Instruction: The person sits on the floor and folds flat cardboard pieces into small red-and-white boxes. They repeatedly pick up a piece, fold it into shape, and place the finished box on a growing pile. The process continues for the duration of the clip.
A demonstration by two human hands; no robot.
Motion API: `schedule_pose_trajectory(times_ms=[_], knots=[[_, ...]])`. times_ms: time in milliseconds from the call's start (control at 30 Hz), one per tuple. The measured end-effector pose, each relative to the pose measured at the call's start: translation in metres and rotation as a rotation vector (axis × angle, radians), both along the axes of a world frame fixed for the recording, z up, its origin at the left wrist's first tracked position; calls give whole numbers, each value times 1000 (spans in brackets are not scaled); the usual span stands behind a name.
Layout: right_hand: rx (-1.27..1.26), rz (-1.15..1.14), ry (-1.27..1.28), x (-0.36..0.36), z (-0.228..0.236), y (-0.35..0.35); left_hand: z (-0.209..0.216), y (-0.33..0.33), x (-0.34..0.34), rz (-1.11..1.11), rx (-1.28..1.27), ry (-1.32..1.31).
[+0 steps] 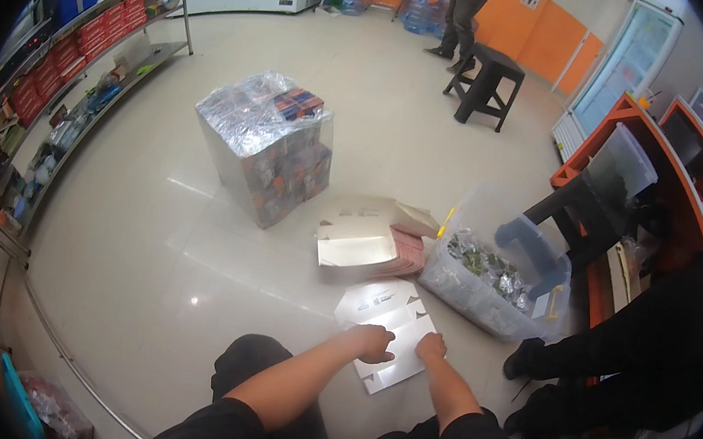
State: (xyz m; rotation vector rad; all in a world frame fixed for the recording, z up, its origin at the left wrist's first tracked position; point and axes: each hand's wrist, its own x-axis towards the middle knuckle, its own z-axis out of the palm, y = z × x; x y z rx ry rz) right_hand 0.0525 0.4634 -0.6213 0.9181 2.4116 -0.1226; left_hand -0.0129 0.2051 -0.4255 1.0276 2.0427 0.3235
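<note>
Here's the white carton sheet (397, 319), flat on the pale floor (129, 240) right in front of the person, both hands over it. The left hand (372, 343) comes in near the middle, index finger stretched out and the rest loosely curled; the right hand (431, 346) sits at the right-hand edge, bunched nearly into a fist — whether either one pinches the board, I cannot tell. Now the printing: small dark marks on the sheet's far flap, too tiny to read, and similar ones on the carton stack (357, 250) just beyond. Right of that stack, a clear bin (466, 307) of green and silvery contents bears a pale rectangle near its right end. Farther off, the film-wrapped block (247, 159) shows coloured panels, and red boxes (90, 35) carry pale marks — all blurred.
</note>
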Motion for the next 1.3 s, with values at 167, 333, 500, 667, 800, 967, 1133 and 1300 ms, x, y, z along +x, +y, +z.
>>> schedule_pose_trajectory(times_ms=[167, 333, 500, 667, 800, 967, 1133, 1300], knots=[[267, -173, 350, 5, 11, -36, -5, -4, -6, 22, 69, -6], [94, -111, 144, -4, 48, -47, -15, -10, -13, 65, 24, 3], [-88, -259, 353, -5, 55, -28, -14, -12, 0, 3, 67, 47], [44, -235, 8, 11, 22, -25, 0, -31, 9, -30, 158, -14], [-43, -123, -69, 22, -3, -50, 2, -42, 2, -45, 79, 54], [155, -214, 273, 22, -12, -62, -4, -40, 6, -58, 105, 58], [-43, -134, 58, 16, -8, -43, -4, -45, 6, -45, 109, 18], [103, -148, 140, 15, 8, -47, -3, -40, 1, -32, 47, 23]])
